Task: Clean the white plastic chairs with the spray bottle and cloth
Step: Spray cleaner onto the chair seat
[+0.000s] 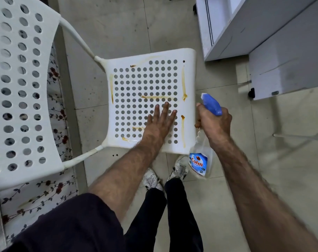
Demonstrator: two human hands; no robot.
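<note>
Your cloth is nowhere you can see, and the chair back [18,88] at the left runs off the frame on three sides, so only part of it shows. The chair lies tipped, its perforated seat [151,99] facing you over the tiled floor [118,30]. Brown-orange streaks [183,84] run along the seat's side margins, across its middle and at the near left corner; whether they are wet or dried you cannot tell.

Your left hand [160,120] lies flat on the seat, fingers straight and slightly spread, covering several holes near the right half. Your right hand [214,122] is curled round the neck of the spray bottle [200,160], just off the seat's right edge. The blue trigger head [211,104] points up and left toward the seat; the fingers on the trigger are hidden behind the hand. The bottle's lower body is motion-blurred, though its blue label shows.

The seat's near edge sits just beyond your shoes [165,175]. To the right, open floor lies between the seat and a white cabinet [281,51]. A flowered cloth surface [58,188] lies under the chair back at the left.
</note>
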